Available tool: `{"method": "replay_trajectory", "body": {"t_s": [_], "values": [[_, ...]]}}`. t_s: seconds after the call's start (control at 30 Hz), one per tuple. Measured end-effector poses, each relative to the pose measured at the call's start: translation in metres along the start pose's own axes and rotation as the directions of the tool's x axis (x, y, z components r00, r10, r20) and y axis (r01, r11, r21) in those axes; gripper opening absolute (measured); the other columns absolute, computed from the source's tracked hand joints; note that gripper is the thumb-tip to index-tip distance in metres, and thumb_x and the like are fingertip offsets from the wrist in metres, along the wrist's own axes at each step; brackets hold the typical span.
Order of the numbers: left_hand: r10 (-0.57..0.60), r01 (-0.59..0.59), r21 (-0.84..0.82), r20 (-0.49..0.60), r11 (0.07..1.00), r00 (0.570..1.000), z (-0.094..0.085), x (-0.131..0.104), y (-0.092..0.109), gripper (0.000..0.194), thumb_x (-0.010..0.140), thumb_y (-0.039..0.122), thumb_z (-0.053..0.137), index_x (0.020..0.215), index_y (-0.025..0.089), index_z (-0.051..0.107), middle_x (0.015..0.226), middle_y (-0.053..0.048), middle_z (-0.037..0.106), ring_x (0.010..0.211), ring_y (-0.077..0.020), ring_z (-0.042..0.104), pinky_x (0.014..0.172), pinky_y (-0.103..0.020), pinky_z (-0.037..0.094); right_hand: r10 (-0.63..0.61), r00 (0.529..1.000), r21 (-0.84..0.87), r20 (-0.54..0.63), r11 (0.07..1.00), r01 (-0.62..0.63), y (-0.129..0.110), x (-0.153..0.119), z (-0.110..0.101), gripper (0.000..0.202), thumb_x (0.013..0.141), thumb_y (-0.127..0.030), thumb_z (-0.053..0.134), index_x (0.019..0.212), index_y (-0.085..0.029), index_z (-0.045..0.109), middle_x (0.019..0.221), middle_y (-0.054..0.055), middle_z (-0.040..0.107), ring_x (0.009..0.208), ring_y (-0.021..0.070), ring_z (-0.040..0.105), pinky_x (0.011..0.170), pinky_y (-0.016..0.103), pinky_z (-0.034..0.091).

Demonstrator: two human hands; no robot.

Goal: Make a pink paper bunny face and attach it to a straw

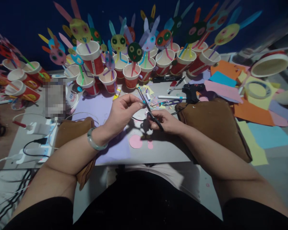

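Right hand (165,122) grips the scissors (155,120) above the table (169,150); left hand (121,113) pinches together beside the blades, on what I can't tell. Trimming, apparently; the next snip calls for steadiness.

The person wears a plain black top (144,204) with a few tiny light specks on its front. The left sleeve (43,214) and the right sleeve (252,214) are black too, short and loose, and they end above the elbows. Below them, the left arm (60,163) and the right arm (218,153) are bare, with a soft fold line near each elbow. The left hand (122,110) and right hand (165,120) are bare as well. A thick, smooth, round bracelet (92,142), pale grey-green and a bit shiny, goes around the left wrist. The trousers (188,182) are very light, nearly white.
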State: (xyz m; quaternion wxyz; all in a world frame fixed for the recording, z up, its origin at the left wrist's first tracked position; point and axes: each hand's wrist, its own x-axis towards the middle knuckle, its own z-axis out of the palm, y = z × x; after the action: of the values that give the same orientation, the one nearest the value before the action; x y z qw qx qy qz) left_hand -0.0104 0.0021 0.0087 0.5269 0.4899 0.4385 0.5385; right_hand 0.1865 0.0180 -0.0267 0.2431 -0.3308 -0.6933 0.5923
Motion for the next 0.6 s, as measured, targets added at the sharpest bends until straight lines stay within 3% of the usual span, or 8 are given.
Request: {"method": "replay_trajectory", "body": {"t_s": [0.6], "values": [[0.041,-0.041,-0.023,-0.008,0.999,0.999,-0.0007,0.0003,-0.0016,0.01,0.071,0.024,0.077,0.069,0.02,0.068,0.068,0.003,0.068,0.067,-0.0091,0.059,0.067,-0.024,0.049,0.01,1.0,0.028,0.024,1.0,-0.011,0.0056,0.001,-0.002,0.064,0.067,-0.076,0.078,0.062,-0.019,0.051,0.059,-0.006,0.042,0.058,0.008,0.034,0.054,0.026,0.027]]}}
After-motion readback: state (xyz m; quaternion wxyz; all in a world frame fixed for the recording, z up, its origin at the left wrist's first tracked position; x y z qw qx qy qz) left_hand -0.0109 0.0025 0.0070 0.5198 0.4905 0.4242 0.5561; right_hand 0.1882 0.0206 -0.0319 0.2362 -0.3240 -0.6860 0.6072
